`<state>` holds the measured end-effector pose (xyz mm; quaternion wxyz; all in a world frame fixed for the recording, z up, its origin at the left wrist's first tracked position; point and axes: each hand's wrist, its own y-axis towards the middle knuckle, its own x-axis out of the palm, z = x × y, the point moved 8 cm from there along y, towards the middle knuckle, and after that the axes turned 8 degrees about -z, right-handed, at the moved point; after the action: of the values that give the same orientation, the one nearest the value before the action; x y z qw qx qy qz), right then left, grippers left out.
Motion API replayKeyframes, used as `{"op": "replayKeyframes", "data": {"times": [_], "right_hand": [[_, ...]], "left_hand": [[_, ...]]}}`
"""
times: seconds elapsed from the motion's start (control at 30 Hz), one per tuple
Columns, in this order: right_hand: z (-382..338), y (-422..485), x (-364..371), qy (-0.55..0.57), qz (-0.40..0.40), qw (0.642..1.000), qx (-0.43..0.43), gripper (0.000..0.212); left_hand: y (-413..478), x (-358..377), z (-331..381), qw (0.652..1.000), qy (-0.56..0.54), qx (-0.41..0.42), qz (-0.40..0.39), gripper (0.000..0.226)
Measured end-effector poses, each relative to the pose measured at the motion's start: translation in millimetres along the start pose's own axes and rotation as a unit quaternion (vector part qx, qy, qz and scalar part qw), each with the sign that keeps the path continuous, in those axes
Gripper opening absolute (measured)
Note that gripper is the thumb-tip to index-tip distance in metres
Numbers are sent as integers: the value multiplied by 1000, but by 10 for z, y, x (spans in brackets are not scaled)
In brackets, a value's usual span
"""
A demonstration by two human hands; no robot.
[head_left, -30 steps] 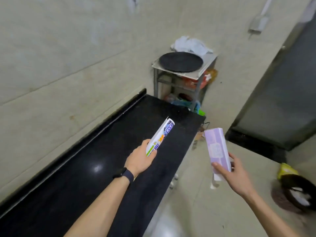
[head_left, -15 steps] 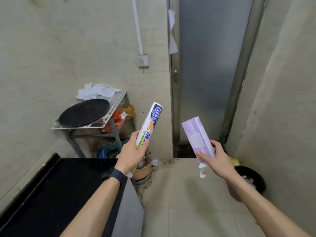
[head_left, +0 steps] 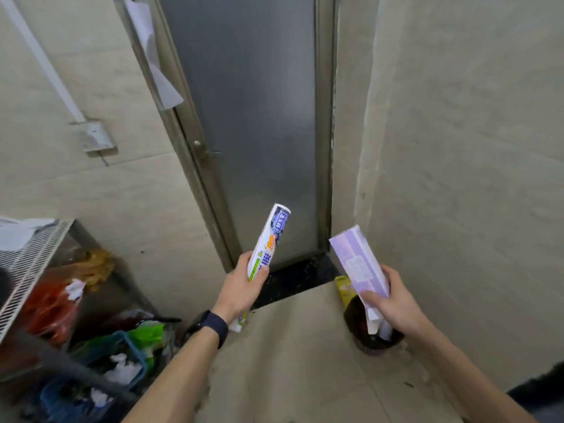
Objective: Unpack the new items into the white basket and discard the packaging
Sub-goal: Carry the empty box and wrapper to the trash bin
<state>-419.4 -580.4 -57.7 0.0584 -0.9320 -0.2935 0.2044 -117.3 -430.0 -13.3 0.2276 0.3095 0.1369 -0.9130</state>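
Hands, left to right: my left hand (head_left: 241,288) is clamped on the printed carton (head_left: 268,239), my right hand (head_left: 393,303) on the lilac box (head_left: 357,261) above the dark bin (head_left: 375,340). Either box may miss the bin if I release it early; the white basket is out of view.

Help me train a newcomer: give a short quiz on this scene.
1. True or false: the right hand grips the purple box.
2. What does the left hand hold?
3. What stands on the floor below the purple box? A bin, B chair, C ladder.
Key: 1 true; 2 a long white pack; 3 A.
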Motion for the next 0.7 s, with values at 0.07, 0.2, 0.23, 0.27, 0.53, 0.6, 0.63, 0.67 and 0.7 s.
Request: {"op": "replayKeyframes", "data": {"times": [0.07, 0.2, 0.23, 0.27, 0.53, 0.6, 0.63, 0.67, 0.7], "right_hand": [[19, 273, -131, -20, 33, 999, 12, 66], [-31, 706, -411, -48, 91, 994, 38, 50], [-37, 803, -481, -56, 103, 992, 37, 40], [0, 892, -540, -64, 116, 990, 43, 33], [923, 1357, -703, -19, 132, 977, 168, 68], [1135, 1491, -698, -1, 127, 970, 210, 63], [1204, 1566, -699, 5, 121, 967, 224, 53], [1295, 1648, -719, 6, 118, 964, 239, 40], [1401, 1725, -746, 5, 117, 961, 251, 31]], "left_hand": [[469, 123, -6, 1000, -8, 6, -20, 35], [1308, 381, 4, 997, 2, 8, -78, 32], [1492, 473, -5, 995, 5, 11, -97, 32], [1653, 568, -12, 993, 3, 11, -116, 32], [2577, 1660, -170, 965, -1, -38, -261, 46], [2704, 1974, -236, 952, -4, -72, -297, 47], [2768, 2126, -268, 946, -5, -89, -312, 49], [2830, 2279, -302, 940, 0, -105, -325, 50], [2889, 2428, -343, 933, 7, -125, -339, 51]]}}
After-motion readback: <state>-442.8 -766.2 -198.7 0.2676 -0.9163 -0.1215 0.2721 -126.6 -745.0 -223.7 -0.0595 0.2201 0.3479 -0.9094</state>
